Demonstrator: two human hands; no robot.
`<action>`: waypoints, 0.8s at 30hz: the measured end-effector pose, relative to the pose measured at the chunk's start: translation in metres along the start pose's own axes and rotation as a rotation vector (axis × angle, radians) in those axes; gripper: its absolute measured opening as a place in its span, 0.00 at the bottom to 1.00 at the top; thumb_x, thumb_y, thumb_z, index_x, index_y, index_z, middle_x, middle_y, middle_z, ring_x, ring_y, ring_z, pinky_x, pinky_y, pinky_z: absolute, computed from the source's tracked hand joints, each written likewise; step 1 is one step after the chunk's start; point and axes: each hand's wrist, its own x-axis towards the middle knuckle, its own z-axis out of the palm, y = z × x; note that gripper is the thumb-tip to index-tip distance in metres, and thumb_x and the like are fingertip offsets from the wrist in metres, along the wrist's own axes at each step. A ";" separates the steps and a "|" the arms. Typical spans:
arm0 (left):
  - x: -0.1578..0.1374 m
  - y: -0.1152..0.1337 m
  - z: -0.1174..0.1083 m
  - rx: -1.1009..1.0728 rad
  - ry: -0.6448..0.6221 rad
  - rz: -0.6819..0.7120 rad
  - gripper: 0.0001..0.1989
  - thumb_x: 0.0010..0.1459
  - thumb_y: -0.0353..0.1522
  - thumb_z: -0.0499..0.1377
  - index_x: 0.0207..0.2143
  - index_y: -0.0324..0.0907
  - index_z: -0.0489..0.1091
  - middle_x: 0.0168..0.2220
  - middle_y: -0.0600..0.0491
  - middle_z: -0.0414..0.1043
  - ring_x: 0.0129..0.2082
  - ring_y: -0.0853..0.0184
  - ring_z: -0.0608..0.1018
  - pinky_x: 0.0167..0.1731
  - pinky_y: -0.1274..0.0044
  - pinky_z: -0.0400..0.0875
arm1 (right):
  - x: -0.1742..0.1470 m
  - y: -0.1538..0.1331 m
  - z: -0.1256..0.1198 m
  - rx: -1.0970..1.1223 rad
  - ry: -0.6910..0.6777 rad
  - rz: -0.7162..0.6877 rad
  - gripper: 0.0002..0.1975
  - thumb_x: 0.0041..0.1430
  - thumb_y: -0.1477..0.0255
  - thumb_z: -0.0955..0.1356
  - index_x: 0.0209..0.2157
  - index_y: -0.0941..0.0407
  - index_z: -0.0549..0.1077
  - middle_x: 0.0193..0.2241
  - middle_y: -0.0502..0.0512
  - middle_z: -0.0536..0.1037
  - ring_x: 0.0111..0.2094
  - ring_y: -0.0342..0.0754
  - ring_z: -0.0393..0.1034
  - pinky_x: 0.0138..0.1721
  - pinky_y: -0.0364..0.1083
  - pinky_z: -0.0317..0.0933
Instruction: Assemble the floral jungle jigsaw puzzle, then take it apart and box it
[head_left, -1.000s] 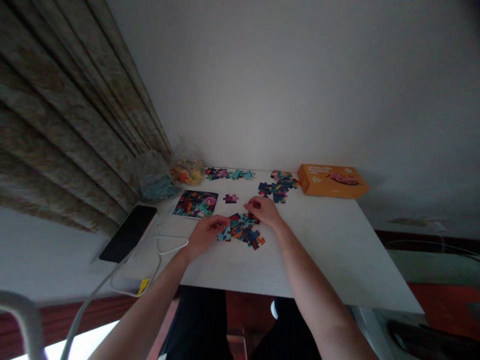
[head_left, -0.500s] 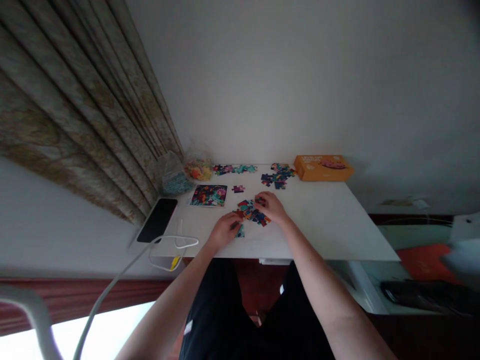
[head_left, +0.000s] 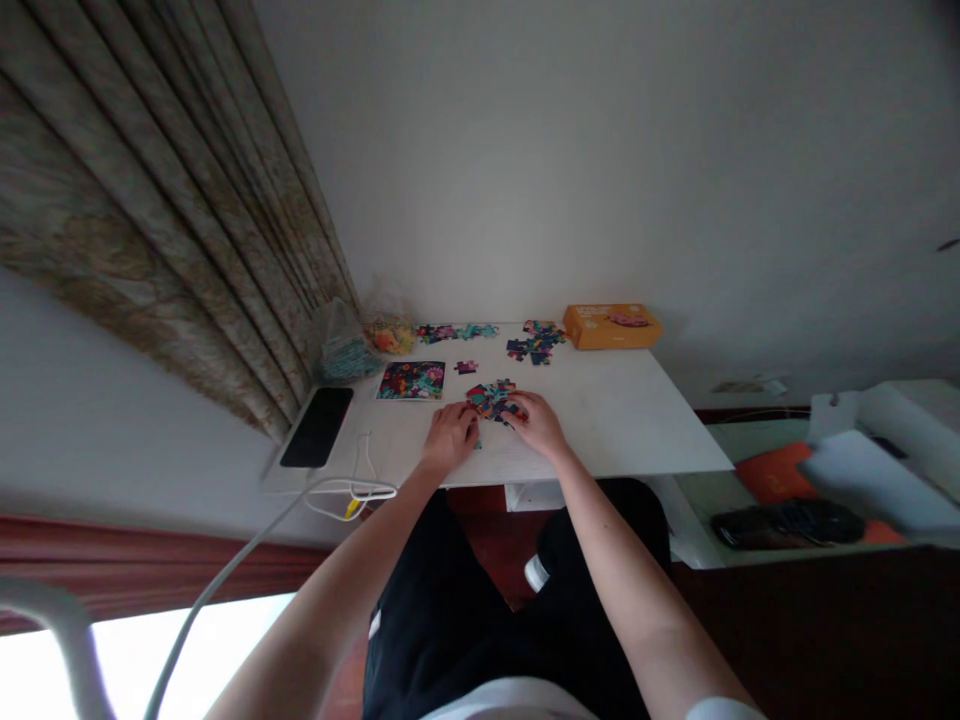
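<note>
A joined section of colourful jigsaw puzzle [head_left: 491, 396] lies on the white table near its front. My right hand [head_left: 537, 424] has its thumb and fingers closed on the section's right edge. At the lower left edge, my left hand [head_left: 450, 436] rests with curled fingers gripping the puzzle; its fingertips are partly hidden. A bit of teal puzzle piece [head_left: 478, 440] peeks out beside the left hand. Farther back lies a loose pink and purple puzzle piece [head_left: 466, 367]. A printed picture card [head_left: 411, 380] is to the left of it.
Along the back stand bags of pieces [head_left: 390, 335], a puzzle strip [head_left: 457, 333], another joined cluster [head_left: 535, 343] and an orange box [head_left: 613, 327]. A black phone [head_left: 318, 428] and a white cable [head_left: 360, 490] are at the left edge. Patterned curtains [head_left: 172, 180] hang beside the table.
The camera view has shifted. My right hand has moved from the section's upper right down to its right edge. My left hand stays at the left side, covering more of the teal piece.
</note>
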 end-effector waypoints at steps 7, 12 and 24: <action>0.000 0.000 0.003 0.004 -0.006 -0.041 0.11 0.67 0.31 0.57 0.49 0.41 0.74 0.53 0.43 0.75 0.54 0.55 0.75 0.56 0.62 0.68 | 0.001 0.000 0.000 -0.075 -0.045 -0.057 0.19 0.60 0.64 0.73 0.52 0.51 0.78 0.55 0.59 0.78 0.56 0.58 0.71 0.60 0.57 0.63; -0.001 -0.003 0.006 -0.035 -0.025 -0.025 0.15 0.69 0.32 0.54 0.54 0.42 0.74 0.56 0.45 0.75 0.56 0.56 0.75 0.59 0.62 0.67 | -0.001 -0.004 -0.001 -0.102 -0.052 -0.039 0.16 0.63 0.67 0.71 0.52 0.53 0.78 0.53 0.60 0.79 0.55 0.57 0.71 0.60 0.56 0.64; 0.012 -0.007 0.016 -0.023 -0.065 -0.069 0.21 0.70 0.37 0.54 0.62 0.44 0.67 0.65 0.44 0.68 0.65 0.56 0.69 0.67 0.58 0.60 | 0.028 0.017 0.002 -0.163 -0.123 -0.032 0.26 0.59 0.57 0.74 0.57 0.50 0.75 0.55 0.61 0.77 0.56 0.61 0.69 0.56 0.60 0.63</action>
